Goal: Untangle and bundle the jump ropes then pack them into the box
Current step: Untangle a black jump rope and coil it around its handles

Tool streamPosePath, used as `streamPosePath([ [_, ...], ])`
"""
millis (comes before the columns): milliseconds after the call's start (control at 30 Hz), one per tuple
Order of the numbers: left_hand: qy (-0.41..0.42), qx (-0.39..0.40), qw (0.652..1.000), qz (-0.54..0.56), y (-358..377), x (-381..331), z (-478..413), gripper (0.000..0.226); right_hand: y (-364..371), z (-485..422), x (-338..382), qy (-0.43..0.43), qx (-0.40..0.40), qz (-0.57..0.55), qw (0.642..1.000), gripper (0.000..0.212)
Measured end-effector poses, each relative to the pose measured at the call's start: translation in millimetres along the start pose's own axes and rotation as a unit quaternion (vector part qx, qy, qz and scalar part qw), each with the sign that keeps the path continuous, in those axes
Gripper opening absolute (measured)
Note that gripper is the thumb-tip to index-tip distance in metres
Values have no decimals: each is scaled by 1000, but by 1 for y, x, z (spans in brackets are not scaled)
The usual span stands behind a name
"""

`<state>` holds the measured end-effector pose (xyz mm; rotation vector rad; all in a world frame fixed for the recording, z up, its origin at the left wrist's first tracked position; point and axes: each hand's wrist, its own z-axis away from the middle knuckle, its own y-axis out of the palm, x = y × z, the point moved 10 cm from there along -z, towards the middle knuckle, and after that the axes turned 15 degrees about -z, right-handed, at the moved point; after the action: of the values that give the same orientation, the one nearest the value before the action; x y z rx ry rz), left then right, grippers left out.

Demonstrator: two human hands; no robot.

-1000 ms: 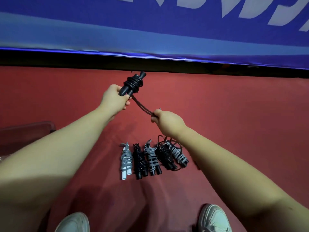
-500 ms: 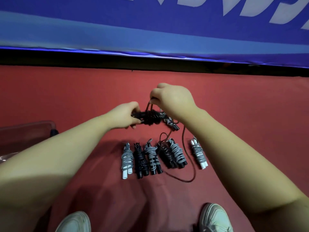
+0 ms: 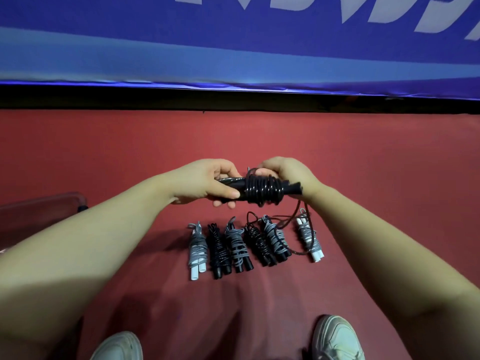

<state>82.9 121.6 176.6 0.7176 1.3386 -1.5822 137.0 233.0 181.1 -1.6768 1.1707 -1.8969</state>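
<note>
Red floor (image 3: 363,157); left hand (image 3: 202,184) grips glossy black jump rope (image 3: 259,192) by stiff handles (image 3: 231,182) at nine o'clock, right hand (image 3: 291,175) pinches its seemingly springy coils (image 3: 271,187).

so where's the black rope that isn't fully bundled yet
Head view, centre: the black rope is held between the left hand and right hand, just above the row of bundled ropes.

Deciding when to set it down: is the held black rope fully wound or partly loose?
Partly loose. Coils wrap the black rope, but its tail hangs below the right hand down across the floor bundles.
</note>
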Motion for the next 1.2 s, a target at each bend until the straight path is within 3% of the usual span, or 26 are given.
streamPosePath([
  [200, -16, -135, 974, 182, -24, 3, -8, 18, 16, 0, -6, 59, -93, -131, 985, 31],
  [300, -31, -213, 951, 223, -40, 9, -9, 18, 27, -6, -6, 73, -82, -155, 982, 33],
  [467, -61, -347, 902, 250, -74, 30, -4, 15, 58, -6, 1, 84, 7, -45, 995, 37],
  [667, -117, -421, 893, 111, -97, 67, 10, 18, 71, -8, 38, 56, 53, 110, 991, 29],
  [933, -124, -371, 905, -166, -97, 62, 7, 19, 41, -5, 106, -87, -3, 363, 928, 27],
  [1067, -66, -232, 934, -264, -59, 47, -9, 24, 25, -3, 137, -180, -4, 408, 895, 29],
  [1200, -11, -105, 952, -287, -25, 27, -9, 27, 15, -7, 127, -223, 19, 428, 876, 19],
])
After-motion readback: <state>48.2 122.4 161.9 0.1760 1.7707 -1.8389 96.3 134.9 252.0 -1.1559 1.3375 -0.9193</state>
